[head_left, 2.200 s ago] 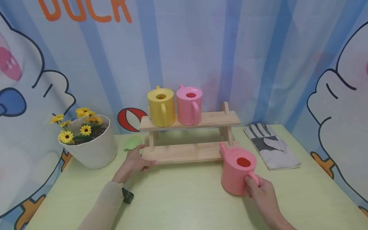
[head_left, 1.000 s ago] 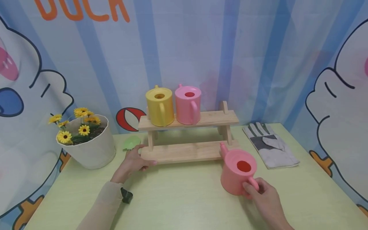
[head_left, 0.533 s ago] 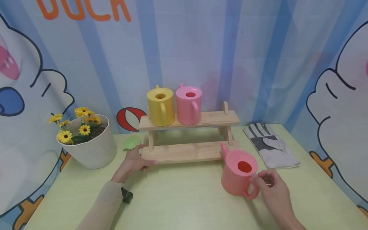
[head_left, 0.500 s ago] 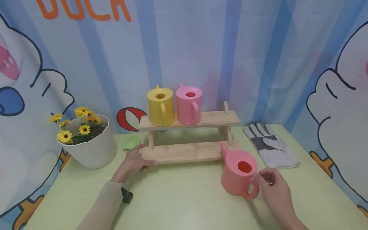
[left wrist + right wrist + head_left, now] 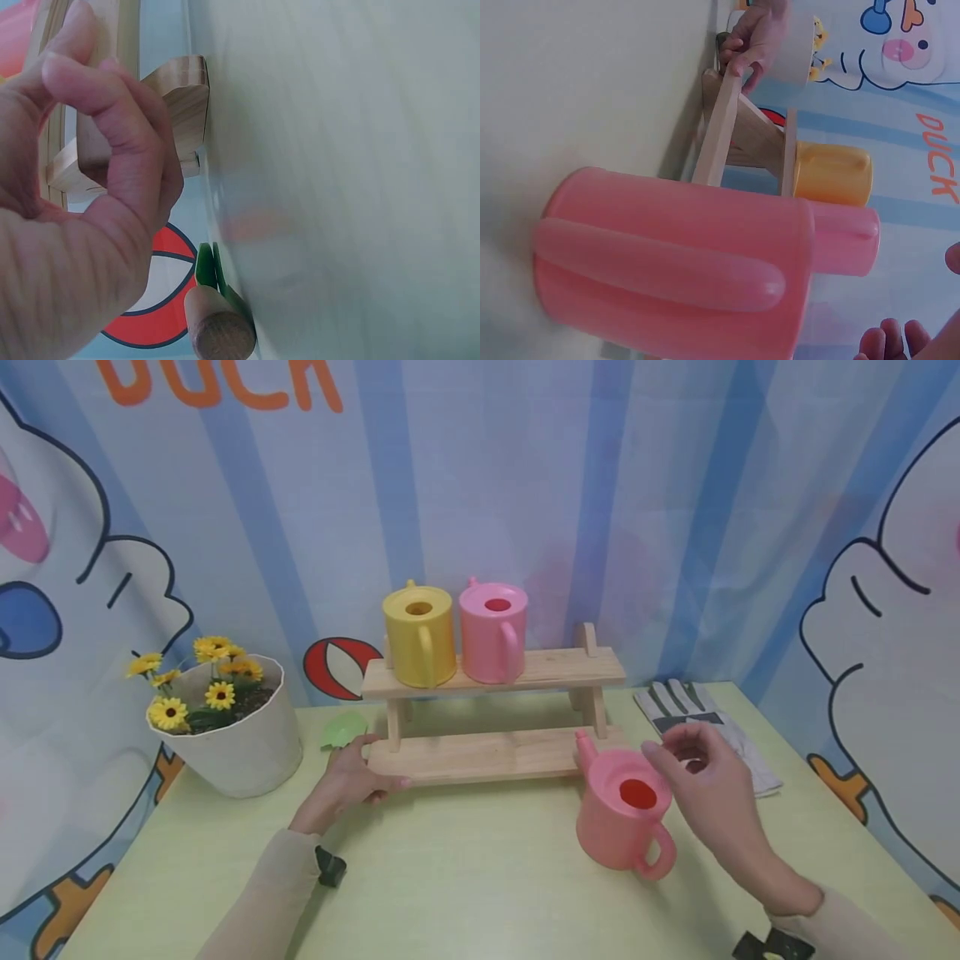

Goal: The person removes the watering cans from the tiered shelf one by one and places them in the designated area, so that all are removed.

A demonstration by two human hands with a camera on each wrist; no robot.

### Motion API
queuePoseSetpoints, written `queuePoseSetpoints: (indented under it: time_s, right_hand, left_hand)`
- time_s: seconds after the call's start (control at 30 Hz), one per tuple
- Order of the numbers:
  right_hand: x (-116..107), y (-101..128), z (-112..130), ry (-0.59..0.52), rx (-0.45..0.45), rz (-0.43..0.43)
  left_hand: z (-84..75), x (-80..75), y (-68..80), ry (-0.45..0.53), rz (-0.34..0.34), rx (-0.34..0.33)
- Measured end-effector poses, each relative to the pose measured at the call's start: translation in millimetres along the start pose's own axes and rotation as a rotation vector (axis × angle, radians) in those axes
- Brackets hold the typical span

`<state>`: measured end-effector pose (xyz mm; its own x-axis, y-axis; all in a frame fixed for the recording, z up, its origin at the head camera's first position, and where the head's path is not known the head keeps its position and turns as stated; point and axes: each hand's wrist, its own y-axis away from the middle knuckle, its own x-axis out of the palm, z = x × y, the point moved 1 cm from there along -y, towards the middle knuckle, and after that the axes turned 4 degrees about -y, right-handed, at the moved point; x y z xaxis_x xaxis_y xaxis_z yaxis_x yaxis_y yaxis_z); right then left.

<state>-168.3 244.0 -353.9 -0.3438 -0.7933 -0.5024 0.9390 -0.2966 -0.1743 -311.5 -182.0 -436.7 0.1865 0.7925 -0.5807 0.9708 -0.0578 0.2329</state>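
My left hand (image 5: 348, 781) grips the left end of the lower board of a two-tier wooden stand (image 5: 487, 756), thumb at the front edge and fingers curled behind. In the left wrist view, those fingers curl around the wood. A salmon-pink watering can (image 5: 615, 835) stands on the table in front of the stand's right end, spout to the back left and handle to the front right. My right hand (image 5: 712, 785) is raised beside its top, fingers loosely bent and holding nothing. A yellow watering can (image 5: 405, 647) and a pink watering can (image 5: 487, 647) occupy the upper board.
On the left stands a white pot (image 5: 247, 764) of yellow flowers. A small green-bladed tool (image 5: 345, 728) lies behind my left hand. Work gloves (image 5: 757, 768) lie at the back right, partly covered by my right hand. A printed curtain (image 5: 480, 485) hangs behind the table.
My right hand has let go of the salmon-pink watering can's handle and risen up and back beside its top. That can turned slightly beforehand. My left hand keeps its hold on the stand.
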Motion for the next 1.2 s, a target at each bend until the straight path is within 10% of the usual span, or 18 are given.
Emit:
queuePoseSetpoints:
  time_s: [0.6, 1.2]
  right_hand:
    - [57, -60, 82, -0.102, -0.167, 0.237]
    - [111, -116, 118, -0.144, -0.015, 0.229]
  left_hand:
    - [-1.3, 1.9, -3.1, -0.015, -0.015, -0.001]
    - [-1.5, -0.3, -0.1, -0.018, -0.013, -0.025]
